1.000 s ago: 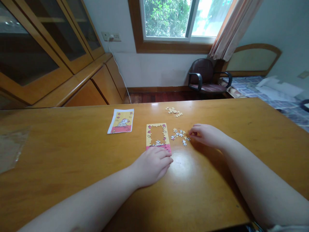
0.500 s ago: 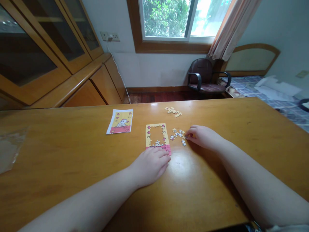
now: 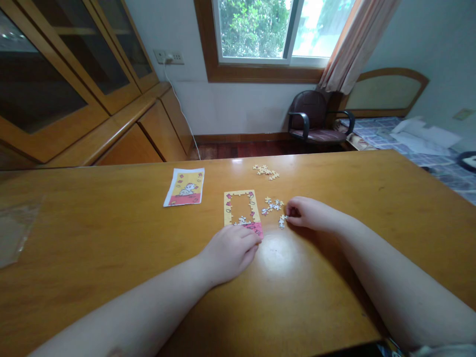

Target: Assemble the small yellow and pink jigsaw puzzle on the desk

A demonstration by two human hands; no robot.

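Observation:
A partly assembled jigsaw puzzle (image 3: 227, 210) lies on the table, its yellow and pink border joined around an open middle, with some white pieces set in along the bottom. My left hand (image 3: 232, 250) rests over its lower edge, fingers laid out flat. To the right is a small cluster of loose white and yellow puzzle pieces (image 3: 274, 204). My right hand (image 3: 310, 213) has thumb and fingertips pinched at a puzzle piece (image 3: 286, 217), close to another white piece (image 3: 281, 223) on the table. The fingers partly hide the pinched piece.
A picture card (image 3: 186, 187) with a white cartoon animal lies left of the puzzle. More yellow puzzle pieces (image 3: 266, 171) sit near the table's far edge. A clear plastic bag (image 3: 17, 228) is at the far left. Beyond the table (image 3: 111, 238) stands an armchair (image 3: 310, 116).
My right hand has shifted slightly toward me, from the edge of the loose cluster to beside the separate white piece. My left hand stays almost still on the puzzle.

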